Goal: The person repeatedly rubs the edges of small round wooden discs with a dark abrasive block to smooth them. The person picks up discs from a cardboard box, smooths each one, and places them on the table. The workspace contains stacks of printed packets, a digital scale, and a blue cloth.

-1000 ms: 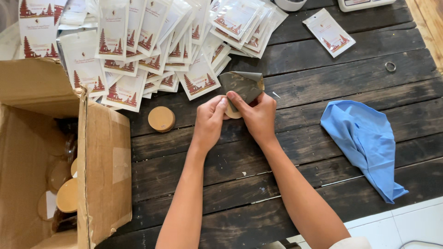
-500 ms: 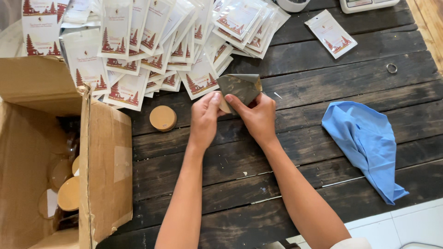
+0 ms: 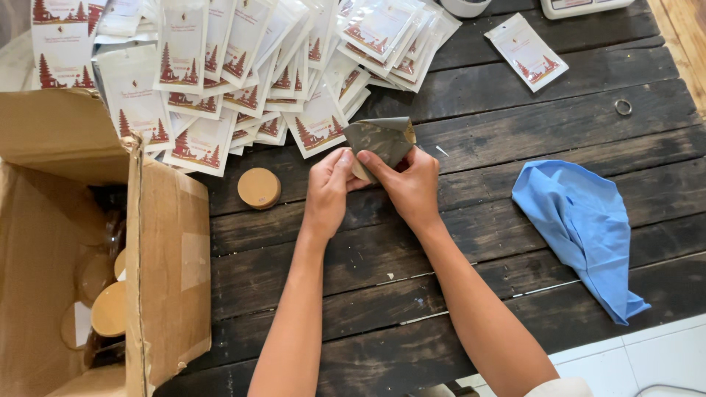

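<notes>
While the left hand (image 3: 329, 187) pinches the grey pouch (image 3: 380, 140), the right hand (image 3: 409, 184) grips it too.

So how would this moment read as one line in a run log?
left hand: pinching grey pouch | right hand: pinching same pouch | beside: round wooden lid, blue cloth

Two bare forearms come up from the bottom edge, ending in the left hand (image 3: 329, 192) and the right hand (image 3: 409, 187). Neither wrist carries a watch, band or bracelet, and no ring shows on any finger in view. The fingernails are short and unpainted. The left arm is uncovered as far down as the view reaches. On the right arm, the rim of a white sleeve (image 3: 557, 387) shows near the elbow, plain and unmarked. Nothing more of the person's clothing is in view.
</notes>
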